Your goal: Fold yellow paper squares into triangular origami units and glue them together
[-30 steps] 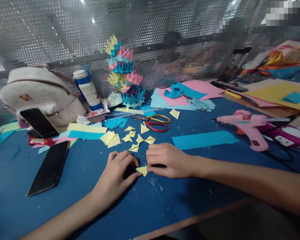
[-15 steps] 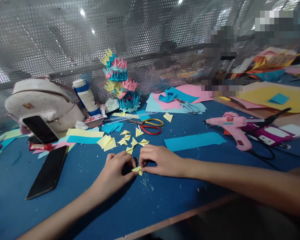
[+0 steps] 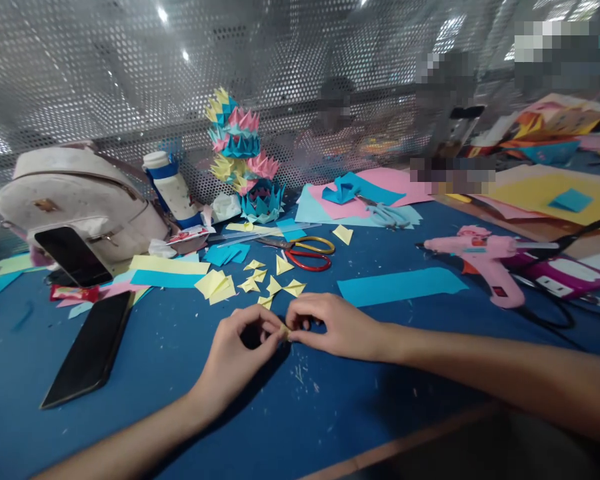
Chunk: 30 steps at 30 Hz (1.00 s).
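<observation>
A small yellow paper piece [image 3: 285, 331] is pinched between the fingertips of both hands above the blue table [image 3: 260, 433]. My left hand [image 3: 243, 343] grips it from the left, thumb and fingers together. From the right my right hand [image 3: 333, 325] holds its other side, and the fingertips of the two hands nearly touch. Most of the piece is hidden by the fingers. Just beyond lie several folded yellow pieces [image 3: 273, 287] and a stack of yellow squares [image 3: 215, 287]. A blue paper strip [image 3: 403, 285] lies beyond my right hand.
Scissors [image 3: 307, 260] lie behind the folded pieces. A pink glue gun [image 3: 485, 257] with a cable is at right. Two phones [image 3: 89, 350], a backpack [image 3: 80, 200] and a bottle [image 3: 173, 190] are at left. A paper tower [image 3: 245, 157] stands by the mesh screen.
The yellow piece has been lifted slightly and turned, and less of it shows between the fingers. Both hands are closer together around it. The view has shifted a little.
</observation>
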Available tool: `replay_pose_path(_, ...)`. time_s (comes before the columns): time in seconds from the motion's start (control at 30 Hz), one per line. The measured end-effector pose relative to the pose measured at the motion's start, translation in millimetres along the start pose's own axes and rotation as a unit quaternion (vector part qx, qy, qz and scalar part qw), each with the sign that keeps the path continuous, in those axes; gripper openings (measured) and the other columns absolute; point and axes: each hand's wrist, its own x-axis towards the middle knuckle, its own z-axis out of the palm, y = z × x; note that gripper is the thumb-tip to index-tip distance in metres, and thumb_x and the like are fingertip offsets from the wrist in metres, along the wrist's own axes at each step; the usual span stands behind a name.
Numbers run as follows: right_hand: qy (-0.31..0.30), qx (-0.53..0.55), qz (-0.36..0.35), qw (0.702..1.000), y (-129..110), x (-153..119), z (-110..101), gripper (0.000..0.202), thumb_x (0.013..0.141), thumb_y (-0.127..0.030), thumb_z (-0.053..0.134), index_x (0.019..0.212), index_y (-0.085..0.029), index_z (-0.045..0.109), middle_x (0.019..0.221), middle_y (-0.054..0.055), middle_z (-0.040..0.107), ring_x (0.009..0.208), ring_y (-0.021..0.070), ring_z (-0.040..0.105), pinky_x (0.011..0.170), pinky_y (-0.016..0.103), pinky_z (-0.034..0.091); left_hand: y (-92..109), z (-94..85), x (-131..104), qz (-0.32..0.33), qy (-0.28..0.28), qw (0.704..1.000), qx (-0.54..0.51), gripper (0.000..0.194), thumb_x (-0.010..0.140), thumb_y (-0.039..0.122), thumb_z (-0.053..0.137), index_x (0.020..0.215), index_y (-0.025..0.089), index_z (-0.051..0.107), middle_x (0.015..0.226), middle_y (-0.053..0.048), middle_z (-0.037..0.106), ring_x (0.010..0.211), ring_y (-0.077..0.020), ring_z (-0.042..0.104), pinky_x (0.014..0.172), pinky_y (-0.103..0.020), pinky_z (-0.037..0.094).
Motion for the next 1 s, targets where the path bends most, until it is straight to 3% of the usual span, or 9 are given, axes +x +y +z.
replay_pose_path(0.23, -0.019, 0.006, -0.031, 0.999, -1.3, 5.5, 0.0, 0.016, 0.087, -0.015, 0.059, 0.071, -0.017, 0.054, 0.071, -0.002, 0.052, 0.072, 0.0121, 0.046, 0.066, 0.025, 0.033, -1.1, 0.4, 2.2, -0.041, -0.007, 0.998, -0.057, 0.017, 0.084, 0.028, 0.066, 0.071, 0.017, 0.068, 0.062, 0.0, 0.065, 0.057, -0.0116, 0.054, 0.056, -0.023, 0.042)
replay_pose_path(0.47, -0.022, 0.002, 0.02, 1.0, -2.6, 4.4, 0.4, 0.01, 0.085, -0.018, 0.061, 0.075, -0.017, 0.058, 0.074, -0.001, 0.053, 0.071, 0.0121, 0.047, 0.064, 0.024, 0.033, -1.1, 0.6, 3.2, -0.054, -0.01, 0.995, -0.085, 0.017, 0.085, 0.029, 0.065, 0.073, 0.016, 0.067, 0.069, -0.001, 0.066, 0.065, -0.0119, 0.055, 0.062, -0.022, 0.043)
replay_pose_path(0.7, -0.017, 0.001, 0.017, 1.0, -2.0, 5.4, 2.0, 0.017, 0.086, -0.029, 0.068, 0.079, -0.017, 0.058, 0.077, -0.001, 0.058, 0.072, 0.0122, 0.051, 0.065, 0.024, 0.034, -4.9, 1.4, 4.0, -0.055, 0.002, 0.995, -0.084, 0.02, 0.086, 0.03, 0.066, 0.072, 0.016, 0.066, 0.064, 0.0, 0.063, 0.06, -0.0116, 0.052, 0.057, -0.022, 0.038)
replay_pose_path(0.87, 0.002, 0.047, -0.018, 0.999, -2.1, 5.7, -0.9, 0.021, 0.092, -0.024, 0.06, 0.072, -0.017, 0.057, 0.072, -0.001, 0.054, 0.07, 0.0123, 0.047, 0.065, 0.024, 0.034, -1.8, 3.8, 4.2, -0.032, 0.001, 0.994, -0.102, 0.01, 0.084, 0.027, 0.069, 0.083, 0.017, 0.068, 0.078, -0.001, 0.068, 0.07, -0.0129, 0.059, 0.066, -0.023, 0.045)
replay_pose_path(1.0, 0.033, 0.052, -0.026, 0.998, -2.1, 5.8, 0.6, 0.025, 0.096, -0.028, 0.055, 0.075, -0.016, 0.058, 0.073, 0.0, 0.056, 0.072, 0.0132, 0.048, 0.066, 0.025, 0.035, -3.8, 4.1, 4.6, -0.016, 0.014, 0.993, -0.119, 0.014, 0.08, 0.024, 0.074, 0.088, 0.018, 0.065, 0.082, 0.0, 0.066, 0.075, -0.0129, 0.06, 0.071, -0.023, 0.049)
